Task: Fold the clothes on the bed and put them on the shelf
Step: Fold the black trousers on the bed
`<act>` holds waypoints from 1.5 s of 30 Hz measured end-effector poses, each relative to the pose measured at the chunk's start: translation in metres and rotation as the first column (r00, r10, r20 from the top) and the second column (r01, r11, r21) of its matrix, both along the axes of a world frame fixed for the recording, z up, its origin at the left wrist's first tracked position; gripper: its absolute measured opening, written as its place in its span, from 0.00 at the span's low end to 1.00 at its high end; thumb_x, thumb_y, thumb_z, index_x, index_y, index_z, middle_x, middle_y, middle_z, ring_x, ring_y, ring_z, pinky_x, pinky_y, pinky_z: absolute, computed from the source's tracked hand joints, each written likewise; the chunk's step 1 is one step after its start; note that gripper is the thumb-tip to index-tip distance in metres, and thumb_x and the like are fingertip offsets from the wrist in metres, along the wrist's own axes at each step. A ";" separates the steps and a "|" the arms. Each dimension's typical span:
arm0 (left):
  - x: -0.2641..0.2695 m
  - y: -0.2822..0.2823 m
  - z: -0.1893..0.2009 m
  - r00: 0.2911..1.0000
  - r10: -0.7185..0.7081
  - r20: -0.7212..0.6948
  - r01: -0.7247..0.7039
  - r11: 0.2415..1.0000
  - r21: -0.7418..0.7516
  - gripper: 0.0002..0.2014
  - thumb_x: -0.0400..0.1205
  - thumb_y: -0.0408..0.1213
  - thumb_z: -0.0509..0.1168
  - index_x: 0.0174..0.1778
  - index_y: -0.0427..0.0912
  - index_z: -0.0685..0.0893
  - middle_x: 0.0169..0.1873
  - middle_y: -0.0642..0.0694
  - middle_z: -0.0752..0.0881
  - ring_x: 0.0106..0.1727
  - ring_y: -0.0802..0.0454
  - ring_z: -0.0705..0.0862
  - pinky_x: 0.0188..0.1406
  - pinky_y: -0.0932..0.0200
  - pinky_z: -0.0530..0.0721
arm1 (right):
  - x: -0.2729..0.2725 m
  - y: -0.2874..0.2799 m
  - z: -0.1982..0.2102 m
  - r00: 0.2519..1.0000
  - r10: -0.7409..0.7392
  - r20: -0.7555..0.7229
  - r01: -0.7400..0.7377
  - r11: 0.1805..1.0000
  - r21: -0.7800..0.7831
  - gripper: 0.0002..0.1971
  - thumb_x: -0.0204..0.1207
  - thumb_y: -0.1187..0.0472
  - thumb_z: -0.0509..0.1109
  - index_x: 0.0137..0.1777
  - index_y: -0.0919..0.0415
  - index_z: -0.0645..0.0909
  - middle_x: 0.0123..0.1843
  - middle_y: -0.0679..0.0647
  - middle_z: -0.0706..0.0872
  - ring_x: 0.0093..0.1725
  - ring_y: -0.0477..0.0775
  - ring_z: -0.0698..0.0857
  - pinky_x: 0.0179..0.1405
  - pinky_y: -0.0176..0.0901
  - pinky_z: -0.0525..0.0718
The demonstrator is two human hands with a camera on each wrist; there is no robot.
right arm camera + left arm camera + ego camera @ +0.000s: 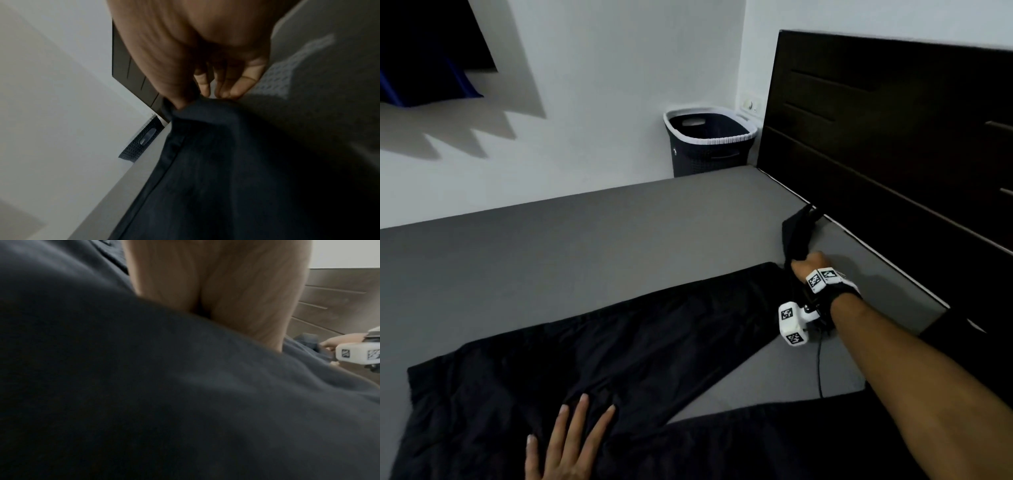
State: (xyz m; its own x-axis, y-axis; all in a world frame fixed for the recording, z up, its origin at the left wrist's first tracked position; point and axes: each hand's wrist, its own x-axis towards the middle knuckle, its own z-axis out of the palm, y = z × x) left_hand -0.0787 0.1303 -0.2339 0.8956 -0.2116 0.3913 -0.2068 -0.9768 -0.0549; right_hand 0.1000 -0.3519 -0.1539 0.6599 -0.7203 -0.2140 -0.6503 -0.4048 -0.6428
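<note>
Black trousers (619, 346) spread on grey bed (551, 240). Left hand (565, 442) flat on them, fingers apart; right hand (806, 265) fingers clamped on leg hem.

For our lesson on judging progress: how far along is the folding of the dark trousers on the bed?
Done: the dark trousers lie spread flat on the bed. In hand: the left hand presses near the crotch while the right hand grips a leg end, lifted. Left: completing the fold and shelving; no shelf is in view.
</note>
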 end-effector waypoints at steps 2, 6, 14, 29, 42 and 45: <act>0.002 0.002 -0.001 1.000 0.011 -0.013 -0.010 1.000 0.023 0.25 0.89 0.45 0.36 0.81 0.62 0.62 0.83 0.51 0.63 0.86 0.53 0.52 0.77 0.41 0.59 | 0.006 -0.001 -0.007 0.997 0.040 -0.069 -0.044 0.997 -0.066 0.33 0.64 0.40 0.76 0.60 0.68 0.82 0.59 0.68 0.86 0.56 0.67 0.87 0.59 0.53 0.85; 0.001 0.003 -0.002 1.000 0.025 0.009 -0.025 0.999 0.043 0.25 0.89 0.45 0.37 0.81 0.62 0.63 0.83 0.51 0.63 0.86 0.52 0.54 0.78 0.41 0.59 | 0.009 0.003 0.003 0.984 0.165 -0.066 -0.169 0.984 -0.062 0.16 0.71 0.52 0.78 0.47 0.65 0.83 0.45 0.62 0.87 0.51 0.65 0.88 0.48 0.46 0.81; -0.002 -0.002 -0.003 1.000 0.027 0.012 -0.027 1.000 0.000 0.25 0.88 0.47 0.36 0.82 0.62 0.60 0.82 0.48 0.66 0.86 0.51 0.55 0.72 0.33 0.67 | -0.015 -0.043 0.022 0.995 -0.076 0.066 0.035 0.878 0.477 0.15 0.73 0.53 0.70 0.36 0.67 0.80 0.19 0.57 0.83 0.24 0.57 0.83 0.36 0.49 0.79; -0.002 0.003 -0.003 0.999 -0.022 -0.026 0.023 0.999 0.030 0.26 0.87 0.49 0.36 0.84 0.62 0.55 0.82 0.47 0.65 0.82 0.46 0.63 0.67 0.29 0.70 | -0.045 -0.086 0.073 0.741 -0.452 0.497 -0.027 0.720 0.694 0.17 0.70 0.63 0.71 0.60 0.63 0.79 0.59 0.62 0.84 0.50 0.59 0.87 0.45 0.50 0.90; -0.004 0.004 -0.008 0.997 -0.011 -0.073 0.014 0.999 0.046 0.25 0.88 0.46 0.36 0.83 0.61 0.59 0.79 0.45 0.70 0.78 0.44 0.68 0.67 0.29 0.71 | -0.093 -0.110 -0.003 0.848 -0.491 0.197 0.265 0.717 0.645 0.13 0.86 0.61 0.55 0.38 0.56 0.66 0.51 0.56 0.72 0.39 0.54 0.75 0.36 0.38 0.78; 0.002 0.004 -0.001 0.997 -0.018 -0.080 0.021 0.999 0.041 0.26 0.89 0.40 0.38 0.84 0.62 0.57 0.82 0.49 0.65 0.82 0.48 0.62 0.70 0.35 0.69 | -0.094 -0.112 -0.006 0.864 -0.477 0.164 0.300 0.748 0.592 0.12 0.88 0.60 0.53 0.41 0.56 0.68 0.42 0.55 0.69 0.34 0.46 0.73 0.34 0.32 0.80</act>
